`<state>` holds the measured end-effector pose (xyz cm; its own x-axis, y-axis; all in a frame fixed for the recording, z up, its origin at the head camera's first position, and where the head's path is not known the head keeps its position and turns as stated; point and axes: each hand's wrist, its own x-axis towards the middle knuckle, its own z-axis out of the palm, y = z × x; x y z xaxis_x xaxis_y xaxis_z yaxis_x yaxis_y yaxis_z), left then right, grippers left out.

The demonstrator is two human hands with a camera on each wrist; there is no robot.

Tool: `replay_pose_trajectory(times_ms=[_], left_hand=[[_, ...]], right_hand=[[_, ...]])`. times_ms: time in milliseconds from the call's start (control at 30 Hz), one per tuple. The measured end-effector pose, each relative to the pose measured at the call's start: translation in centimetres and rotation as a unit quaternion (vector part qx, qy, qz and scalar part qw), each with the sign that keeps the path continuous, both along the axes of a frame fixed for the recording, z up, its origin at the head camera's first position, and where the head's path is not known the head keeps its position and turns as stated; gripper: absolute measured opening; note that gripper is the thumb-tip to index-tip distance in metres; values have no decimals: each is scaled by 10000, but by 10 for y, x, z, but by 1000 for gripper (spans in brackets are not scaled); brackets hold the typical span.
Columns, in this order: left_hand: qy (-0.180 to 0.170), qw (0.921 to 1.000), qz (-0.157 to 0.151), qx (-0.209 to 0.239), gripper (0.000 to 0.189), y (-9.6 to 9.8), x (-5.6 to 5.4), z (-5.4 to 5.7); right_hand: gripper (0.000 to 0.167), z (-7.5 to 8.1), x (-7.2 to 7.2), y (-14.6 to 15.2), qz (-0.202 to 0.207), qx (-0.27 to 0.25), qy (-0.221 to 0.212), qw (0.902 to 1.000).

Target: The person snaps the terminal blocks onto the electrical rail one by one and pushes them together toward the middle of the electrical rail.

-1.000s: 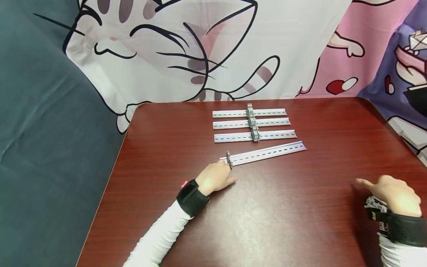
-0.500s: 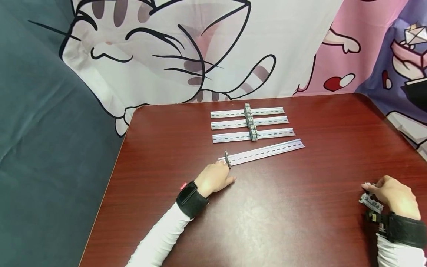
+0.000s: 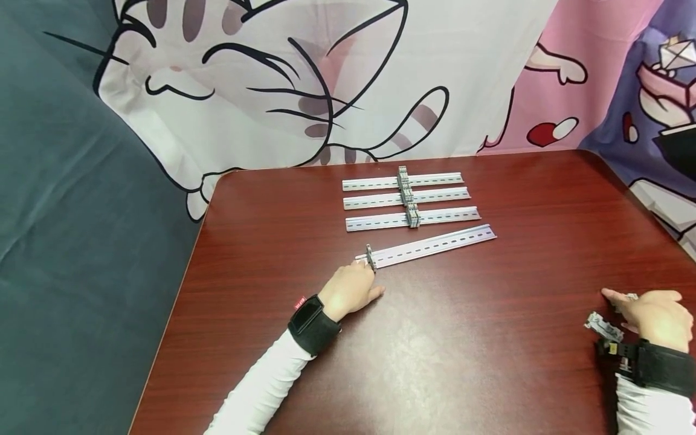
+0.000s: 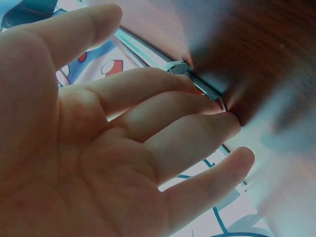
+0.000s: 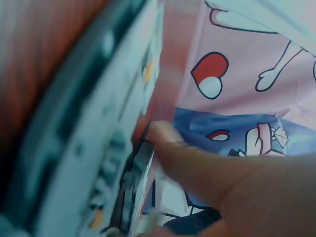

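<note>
My left hand [image 3: 349, 291] lies at the left end of a slotted metal DIN rail [image 3: 435, 246], its fingers extended in the left wrist view. Those fingertips touch the rail's end beside a thin terminal block [image 3: 370, 258] mounted there; the thumb stands apart. At the table's right side, my right hand [image 3: 655, 317] is over a small terminal block [image 3: 631, 296], mostly hidden under it. Its extended digit touches a dark block [image 5: 136, 185] in the right wrist view; whether it is gripped is unclear. Another grey terminal block [image 3: 605, 327] lies left of this hand.
Three more DIN rails [image 3: 375, 223] lie parallel at the back of the brown table [image 3: 489, 338], each with terminal blocks [image 3: 406, 196] clipped near its middle. A printed cloth [image 3: 391, 72] hangs behind the table's far edge.
My right hand has shifted slightly right, away from the grey terminal block, which now lies uncovered on the table. The left hand stays at the rail's end.
</note>
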<state>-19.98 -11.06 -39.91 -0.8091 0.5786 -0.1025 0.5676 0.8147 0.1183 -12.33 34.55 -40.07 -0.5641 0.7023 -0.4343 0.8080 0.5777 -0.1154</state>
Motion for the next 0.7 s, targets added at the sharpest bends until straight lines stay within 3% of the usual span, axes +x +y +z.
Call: replay_pose_trajectory(times_ms=[167, 267, 333, 500, 567, 700], left_hand=[[64, 10000, 32, -62, 40, 1, 1, -1], [113, 9999, 43, -106, 41, 2, 1, -1], [151, 9998, 44, -119, 41, 3, 2, -1], [221, 9997, 82, -106, 40, 3, 3, -2], [246, 9996, 113, -100, 40, 3, 3, -2], [282, 9995, 117, -93, 40, 4, 3, -4]], right_hand=[[90, 0, -2, 10, 850, -39, -17, 9964], [69, -3, -5, 15, 1416, -56, 302, 9895], [65, -4, -6, 14, 1774, -95, 679, 9818], [52, -4, -19, -6, 2811, -197, 1836, 9418], [44, -2, -26, -20, 3117, -575, 2132, 9242], [32, 6, -40, -53, 3432, -1686, 2321, 8944]])
